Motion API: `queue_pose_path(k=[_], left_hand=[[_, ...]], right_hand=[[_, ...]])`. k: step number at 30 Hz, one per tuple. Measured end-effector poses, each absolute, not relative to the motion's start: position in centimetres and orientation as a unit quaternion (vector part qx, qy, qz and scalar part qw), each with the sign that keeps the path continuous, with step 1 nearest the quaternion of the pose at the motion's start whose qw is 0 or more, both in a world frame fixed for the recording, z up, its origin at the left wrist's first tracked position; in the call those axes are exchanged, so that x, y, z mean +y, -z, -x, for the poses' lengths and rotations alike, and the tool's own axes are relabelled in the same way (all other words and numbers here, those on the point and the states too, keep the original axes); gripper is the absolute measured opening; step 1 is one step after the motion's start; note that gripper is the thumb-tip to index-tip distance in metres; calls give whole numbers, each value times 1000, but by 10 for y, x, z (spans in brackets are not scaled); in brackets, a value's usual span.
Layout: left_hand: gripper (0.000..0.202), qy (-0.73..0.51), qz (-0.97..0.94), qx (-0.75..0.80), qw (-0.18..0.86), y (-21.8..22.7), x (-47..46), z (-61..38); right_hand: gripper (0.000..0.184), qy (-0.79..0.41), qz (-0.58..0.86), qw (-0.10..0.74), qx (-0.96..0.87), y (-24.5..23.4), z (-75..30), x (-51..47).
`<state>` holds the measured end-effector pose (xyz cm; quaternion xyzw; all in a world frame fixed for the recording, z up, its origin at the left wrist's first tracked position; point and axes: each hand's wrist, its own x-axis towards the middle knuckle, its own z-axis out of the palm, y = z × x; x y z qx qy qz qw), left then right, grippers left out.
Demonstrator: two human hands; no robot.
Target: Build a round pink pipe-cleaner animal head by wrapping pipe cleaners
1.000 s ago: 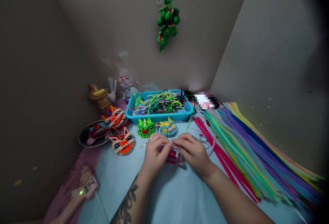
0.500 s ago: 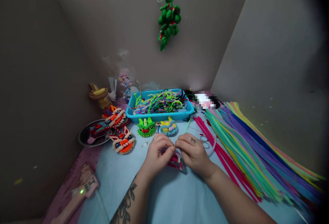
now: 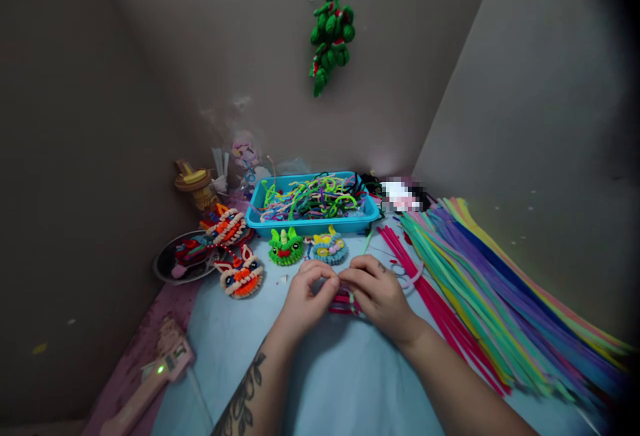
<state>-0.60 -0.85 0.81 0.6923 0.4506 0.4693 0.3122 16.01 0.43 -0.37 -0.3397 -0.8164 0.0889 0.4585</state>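
Both hands meet over the blue cloth, pinching at a small pink and purple pipe-cleaner piece (image 3: 344, 304). My left hand (image 3: 309, 295) has thumb and forefinger pressed together at its upper edge. Against those fingertips rest the closed fingers of my right hand (image 3: 376, 295). Much of the piece is hidden behind the hands. Just beyond them sit a green pipe-cleaner animal head (image 3: 286, 248) and a light blue one with yellow (image 3: 329, 248). Partly covered by the right hand's side are scissors (image 3: 398, 271).
A blue tray (image 3: 313, 227) of pipe-cleaner scraps stands at the back. Long coloured pipe cleaners (image 3: 490, 296) spread along the right, beside pink ones (image 3: 445, 316). Left are an orange animal head (image 3: 242, 277), a bowl (image 3: 165, 275) and a lit glue gun (image 3: 167, 361). A green ornament (image 3: 331, 33) hangs above.
My right hand has turned slightly, and the fingertips of both hands stay together. The pink and purple piece has tilted and risen a little. The view has shifted slightly.
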Motion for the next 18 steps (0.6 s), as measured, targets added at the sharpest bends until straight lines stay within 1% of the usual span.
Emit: queue_pose_path(k=[13,18], left_hand=[[16,-477,-668,449,354,-4,-7,8],[20,-470,-692,436,332,-8,-10,5]], right_hand=[[20,-85,335,468,-814,-1,-156,3],[19,-90,344,444,-822,2,-151,3]])
